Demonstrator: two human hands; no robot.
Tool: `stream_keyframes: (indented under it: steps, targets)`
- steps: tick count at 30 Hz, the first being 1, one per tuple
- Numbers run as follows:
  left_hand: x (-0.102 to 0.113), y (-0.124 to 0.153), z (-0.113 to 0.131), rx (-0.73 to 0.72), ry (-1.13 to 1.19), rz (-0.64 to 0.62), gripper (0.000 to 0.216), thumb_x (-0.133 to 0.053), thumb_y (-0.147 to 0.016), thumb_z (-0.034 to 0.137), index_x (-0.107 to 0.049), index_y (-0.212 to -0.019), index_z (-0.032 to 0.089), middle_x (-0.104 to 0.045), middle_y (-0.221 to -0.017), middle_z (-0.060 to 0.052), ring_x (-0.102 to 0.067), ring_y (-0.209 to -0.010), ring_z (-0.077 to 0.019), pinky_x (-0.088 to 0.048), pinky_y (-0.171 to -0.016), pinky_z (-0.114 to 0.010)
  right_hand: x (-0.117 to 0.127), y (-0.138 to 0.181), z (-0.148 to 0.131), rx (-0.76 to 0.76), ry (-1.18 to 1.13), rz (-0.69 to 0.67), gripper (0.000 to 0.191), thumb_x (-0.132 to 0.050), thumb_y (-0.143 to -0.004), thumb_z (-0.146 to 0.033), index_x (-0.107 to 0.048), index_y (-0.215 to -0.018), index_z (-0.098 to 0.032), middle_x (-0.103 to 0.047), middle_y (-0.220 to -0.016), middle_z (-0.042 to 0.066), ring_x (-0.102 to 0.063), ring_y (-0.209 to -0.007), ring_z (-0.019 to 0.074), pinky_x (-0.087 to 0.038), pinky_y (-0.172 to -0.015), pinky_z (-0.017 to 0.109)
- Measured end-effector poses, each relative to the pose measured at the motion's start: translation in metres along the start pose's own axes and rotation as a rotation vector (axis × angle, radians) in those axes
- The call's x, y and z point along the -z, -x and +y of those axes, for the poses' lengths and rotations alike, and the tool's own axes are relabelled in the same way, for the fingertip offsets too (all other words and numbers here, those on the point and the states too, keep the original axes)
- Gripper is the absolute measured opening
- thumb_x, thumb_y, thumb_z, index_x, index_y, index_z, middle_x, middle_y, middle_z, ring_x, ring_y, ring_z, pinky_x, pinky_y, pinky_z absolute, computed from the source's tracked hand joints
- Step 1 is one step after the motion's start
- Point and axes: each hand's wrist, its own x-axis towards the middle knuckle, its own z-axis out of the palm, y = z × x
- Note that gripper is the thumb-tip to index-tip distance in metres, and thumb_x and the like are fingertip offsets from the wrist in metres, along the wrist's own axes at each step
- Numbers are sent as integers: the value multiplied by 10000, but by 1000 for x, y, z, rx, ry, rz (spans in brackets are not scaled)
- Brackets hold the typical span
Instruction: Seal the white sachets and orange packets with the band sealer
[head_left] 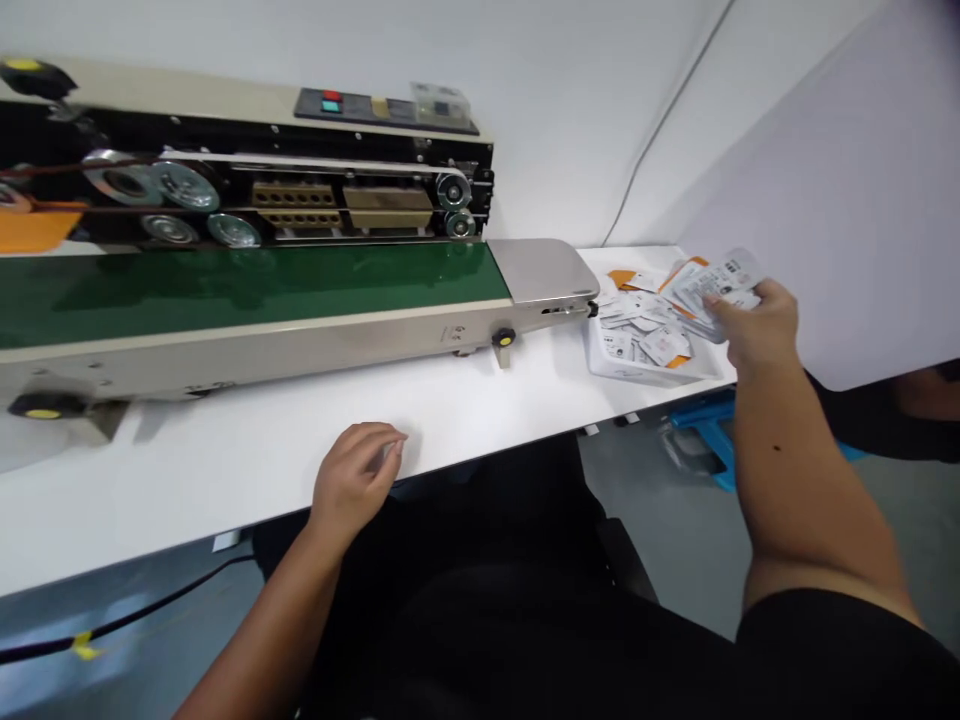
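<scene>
My right hand (761,325) is closed on a few flat sachets (716,285), white with dark print and some orange. It holds them above the right side of a white bin (637,370). Loose sachets (637,325) of the same white and orange look lie heaped in that bin. My left hand (356,475) rests at the front edge of the white table (457,415), its fingers loosely curled, with a small gap to the thumb and nothing seen in it.
A band sealing machine (375,190) with rollers and a green conveyor belt (300,280) runs along the back of the table. Its steel end plate (544,270) reaches close to the bin. A pale panel (847,220) stands at right, with a blue stool (712,435) below.
</scene>
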Motion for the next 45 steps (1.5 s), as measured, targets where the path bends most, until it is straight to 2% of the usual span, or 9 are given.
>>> stream_keyframes:
  steps: [3, 8, 11, 15, 17, 21, 25, 33, 45]
  targets:
    - [1, -1, 5, 7, 1, -5, 153, -636, -998, 263, -783, -992, 223, -774, -976, -54, -717, -918, -215, -582, -891, -368, 2, 13, -29, -81, -161, 62, 335, -800, -657, -258, -623, -940, -234, -750, -1098, 197, -728, -863, 274, -607, -718, 454]
    - [1, -2, 6, 140, 88, -57, 192, -623, -1022, 334, -775, -1019, 216, -759, -1044, -67, -708, -982, -216, -576, -921, -363, -14, 118, -96, 385, -96, -242, 320, -897, -703, -352, -732, -955, -243, -773, -1009, 110, -744, -968, 326, -612, -890, 519]
    - [4, -7, -4, 267, 267, -73, 308, -631, -1025, 478, -739, -1157, 221, -731, -1179, -98, -699, -1020, -227, -588, -867, -347, -66, 202, -125, 643, -70, -628, 90, -734, -927, -397, -764, -1000, -354, -780, -1028, 44, -729, -965, 266, -613, -855, 466]
    - [18, -13, -22, 206, 487, -65, 761, -408, -1025, 761, -348, -1634, 308, -490, -1605, -171, -617, -1325, -331, -577, -1024, -503, -150, 275, -136, 1060, -182, -610, 205, -605, -1007, -185, -775, -926, -265, -799, -1033, 49, -697, -962, 220, -516, -832, 399]
    - [26, -15, -25, 101, 328, -155, 930, -547, -954, 791, -243, -1687, 306, -321, -1723, -175, -456, -1506, -386, -462, -1184, -578, -175, 289, -133, 1133, -168, -653, 208, -610, -995, -132, -776, -953, -250, -800, -1098, 41, -675, -1016, 217, -467, -862, 397]
    - [24, -17, -21, 47, 81, -334, 871, -568, -1006, 676, -253, -1700, 253, -262, -1763, -158, -285, -1625, -368, -299, -1317, -566, -184, 290, -125, 1066, -109, -878, 287, -674, -907, -106, -784, -1112, -274, -755, -1277, 43, -619, -1217, 259, -400, -1049, 458]
    - [8, -19, -19, 23, -45, -487, 637, -611, -1033, 537, -476, -1595, 268, -485, -1661, -101, -396, -1581, -326, -326, -1310, -546, -173, 287, -123, 918, -22, -959, 305, -722, -889, -234, -781, -1185, -279, -697, -1375, 78, -556, -1321, 320, -327, -1182, 528]
    - [0, -12, -24, 56, -178, -294, 527, -716, -987, 352, -597, -1484, 225, -685, -1393, -150, -635, -1304, -327, -506, -1137, -535, -176, 291, -114, 779, 18, -906, 351, -640, -938, -224, -774, -1256, -289, -546, -1544, 90, -354, -1508, 392, -294, -1236, 629]
    - [1, -2, -26, -71, -152, -46, 282, -652, -987, 151, -776, -1223, 244, -749, -1196, -88, -686, -1153, -257, -576, -1039, -489, -180, 286, -105, 554, -82, -729, 290, -658, -898, -210, -777, -1153, -281, -584, -1398, 105, -412, -1405, 363, -362, -1225, 634]
